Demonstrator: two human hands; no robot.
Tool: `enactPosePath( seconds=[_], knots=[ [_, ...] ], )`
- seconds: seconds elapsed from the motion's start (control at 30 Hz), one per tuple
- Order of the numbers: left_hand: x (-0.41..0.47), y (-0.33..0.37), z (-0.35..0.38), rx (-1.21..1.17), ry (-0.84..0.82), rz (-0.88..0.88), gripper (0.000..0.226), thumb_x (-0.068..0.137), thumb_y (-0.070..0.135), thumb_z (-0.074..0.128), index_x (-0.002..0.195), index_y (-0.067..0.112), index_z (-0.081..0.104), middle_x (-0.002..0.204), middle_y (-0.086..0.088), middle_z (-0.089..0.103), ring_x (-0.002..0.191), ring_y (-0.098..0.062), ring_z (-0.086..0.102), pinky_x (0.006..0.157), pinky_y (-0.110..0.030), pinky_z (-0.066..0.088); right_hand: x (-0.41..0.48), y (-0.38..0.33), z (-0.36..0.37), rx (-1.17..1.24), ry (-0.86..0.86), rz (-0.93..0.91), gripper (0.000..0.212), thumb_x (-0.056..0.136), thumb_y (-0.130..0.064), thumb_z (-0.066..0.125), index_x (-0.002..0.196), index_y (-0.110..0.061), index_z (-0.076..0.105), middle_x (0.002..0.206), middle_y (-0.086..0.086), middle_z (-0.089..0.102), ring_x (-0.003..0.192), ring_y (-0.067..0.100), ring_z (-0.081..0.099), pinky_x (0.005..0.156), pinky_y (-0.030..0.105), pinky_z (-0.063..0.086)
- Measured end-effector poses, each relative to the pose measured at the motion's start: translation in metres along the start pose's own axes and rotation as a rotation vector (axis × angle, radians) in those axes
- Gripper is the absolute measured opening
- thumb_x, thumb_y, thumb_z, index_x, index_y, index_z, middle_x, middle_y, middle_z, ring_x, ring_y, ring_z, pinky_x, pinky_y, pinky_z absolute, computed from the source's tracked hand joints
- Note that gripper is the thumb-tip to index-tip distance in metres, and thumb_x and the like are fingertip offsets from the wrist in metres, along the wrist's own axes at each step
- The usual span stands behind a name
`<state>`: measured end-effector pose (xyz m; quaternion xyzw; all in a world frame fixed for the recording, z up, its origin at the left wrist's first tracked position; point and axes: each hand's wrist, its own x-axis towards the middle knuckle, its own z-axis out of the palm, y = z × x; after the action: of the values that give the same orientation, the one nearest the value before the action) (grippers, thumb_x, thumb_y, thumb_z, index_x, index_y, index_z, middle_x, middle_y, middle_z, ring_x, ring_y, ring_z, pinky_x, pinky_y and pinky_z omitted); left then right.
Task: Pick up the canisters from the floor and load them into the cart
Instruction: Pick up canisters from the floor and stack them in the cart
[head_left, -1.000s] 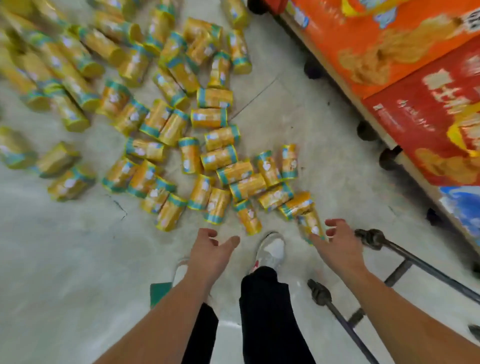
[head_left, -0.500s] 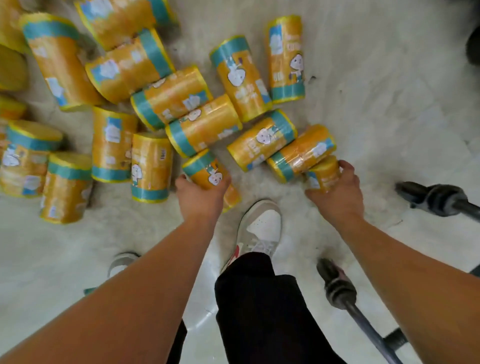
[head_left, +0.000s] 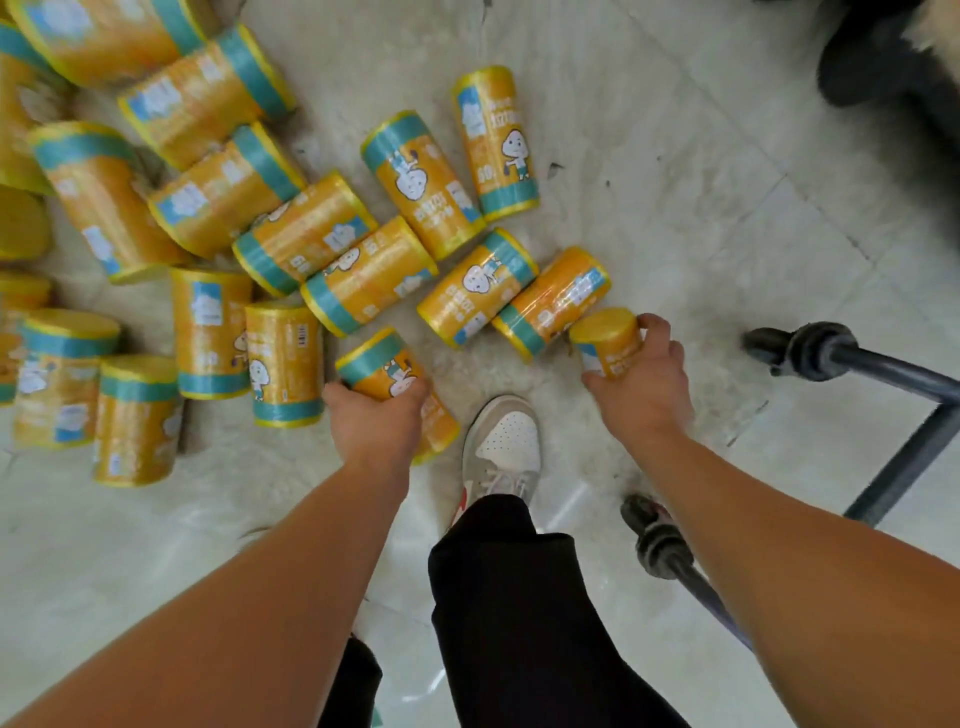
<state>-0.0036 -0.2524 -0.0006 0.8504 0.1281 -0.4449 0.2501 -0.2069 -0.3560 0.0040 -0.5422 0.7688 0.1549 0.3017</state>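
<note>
Several orange canisters with teal bands and yellow lids lie scattered over the pale floor (head_left: 675, 182). My left hand (head_left: 371, 423) grips one canister (head_left: 376, 364) lying near my shoe, fingers curled over its side. My right hand (head_left: 647, 387) grips another canister (head_left: 605, 338), tilted up with its yellow lid toward me. A pair of canisters (head_left: 550, 299) lies just left of the right hand. The dark metal cart frame (head_left: 883, 371) reaches in from the right; its basket is out of view.
My white and grey shoe (head_left: 504, 441) and black trouser leg stand between the hands. Two cart wheels (head_left: 657, 535) sit on the floor at right. A dark object (head_left: 878, 62) fills the top right corner. More canisters crowd the left side.
I have bent down close to the pile. Both hands, open a second ago, now hold a canister each, and the right one has tipped up off the floor.
</note>
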Motion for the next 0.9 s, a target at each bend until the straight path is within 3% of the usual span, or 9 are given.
enactPosePath(
  seconds=[0.13, 0.23, 0.37, 0.47, 0.57, 0.63, 0.7, 0.8, 0.9],
  knots=[
    [-0.057, 0.024, -0.040, 0.023, -0.062, 0.109, 0.064, 0.065, 0.024, 0.084, 0.118, 0.016, 0.048, 0.104, -0.001, 0.063, 0.089, -0.022, 0.063, 0.083, -0.041, 0.054, -0.063, -0.022, -0.041, 0.142, 0.024, -0.014, 0.075, 0.075, -0.033, 0.076, 0.136, -0.034, 0.033, 0.127, 0.005, 0.046, 0.108, 0.033, 0.056, 0.084, 0.047, 0.052],
    [-0.114, 0.056, -0.079, 0.012, -0.136, 0.221, 0.060, 0.067, 0.020, 0.084, 0.116, 0.017, 0.050, 0.096, 0.004, 0.062, 0.085, -0.016, 0.063, 0.075, -0.034, 0.052, -0.124, -0.049, -0.082, 0.292, 0.061, -0.028, 0.076, 0.071, -0.035, 0.077, 0.134, -0.036, 0.035, 0.124, 0.003, 0.048, 0.106, 0.031, 0.057, 0.084, 0.049, 0.053],
    [-0.200, 0.108, -0.138, 0.033, -0.227, 0.412, 0.059, 0.063, 0.021, 0.086, 0.111, 0.022, 0.052, 0.093, 0.009, 0.065, 0.086, -0.014, 0.066, 0.075, -0.037, 0.055, -0.218, -0.084, -0.151, 0.505, 0.155, -0.114, 0.076, 0.065, -0.043, 0.076, 0.130, -0.040, 0.037, 0.117, 0.001, 0.050, 0.105, 0.028, 0.057, 0.084, 0.047, 0.053],
    [-0.280, 0.152, -0.184, 0.014, -0.292, 0.565, 0.055, 0.066, 0.015, 0.085, 0.111, 0.020, 0.053, 0.092, 0.009, 0.065, 0.078, -0.002, 0.065, 0.062, -0.023, 0.050, -0.291, -0.102, -0.215, 0.655, 0.236, -0.187, 0.075, 0.063, -0.048, 0.074, 0.128, -0.044, 0.038, 0.111, -0.004, 0.050, 0.106, 0.023, 0.056, 0.085, 0.044, 0.053],
    [-0.359, 0.186, -0.224, 0.043, -0.350, 0.705, 0.063, 0.060, 0.025, 0.086, 0.114, 0.021, 0.056, 0.095, 0.005, 0.069, 0.080, -0.006, 0.068, 0.069, -0.032, 0.057, -0.358, -0.108, -0.283, 0.789, 0.341, -0.251, 0.074, 0.061, -0.051, 0.074, 0.126, -0.048, 0.039, 0.110, -0.009, 0.051, 0.106, 0.020, 0.056, 0.085, 0.044, 0.053],
    [-0.415, 0.202, -0.242, 0.035, -0.380, 0.780, 0.071, 0.051, 0.035, 0.085, 0.115, 0.024, 0.056, 0.098, 0.003, 0.070, 0.084, -0.011, 0.070, 0.076, -0.041, 0.058, -0.396, -0.101, -0.331, 0.870, 0.400, -0.274, 0.075, 0.057, -0.056, 0.071, 0.125, -0.049, 0.040, 0.112, -0.013, 0.052, 0.107, 0.017, 0.057, 0.087, 0.043, 0.052],
    [-0.474, 0.212, -0.254, 0.037, -0.412, 0.872, 0.065, 0.050, 0.040, 0.082, 0.110, 0.026, 0.059, 0.096, 0.004, 0.071, 0.082, -0.011, 0.069, 0.075, -0.042, 0.059, -0.427, -0.086, -0.377, 0.944, 0.467, -0.298, 0.078, 0.054, -0.056, 0.071, 0.126, -0.046, 0.041, 0.112, -0.014, 0.056, 0.107, 0.017, 0.059, 0.089, 0.042, 0.052],
    [-0.559, 0.215, -0.259, 0.050, -0.516, 0.985, 0.065, 0.050, 0.047, 0.079, 0.110, 0.027, 0.060, 0.096, 0.004, 0.072, 0.084, -0.013, 0.070, 0.072, -0.038, 0.059, -0.468, -0.046, -0.443, 0.999, 0.584, -0.313, 0.082, 0.055, -0.054, 0.074, 0.130, -0.042, 0.042, 0.115, -0.010, 0.063, 0.107, 0.015, 0.062, 0.092, 0.042, 0.052],
    [-0.632, 0.207, -0.242, 0.054, -0.611, 1.083, 0.058, 0.062, 0.033, 0.086, 0.112, 0.030, 0.059, 0.097, 0.007, 0.071, 0.080, -0.004, 0.069, 0.067, -0.027, 0.056, -0.497, 0.009, -0.500, 1.030, 0.676, -0.318, 0.075, 0.057, -0.051, 0.075, 0.124, -0.047, 0.043, 0.114, -0.010, 0.063, 0.104, 0.009, 0.063, 0.092, 0.037, 0.052]
  ],
)
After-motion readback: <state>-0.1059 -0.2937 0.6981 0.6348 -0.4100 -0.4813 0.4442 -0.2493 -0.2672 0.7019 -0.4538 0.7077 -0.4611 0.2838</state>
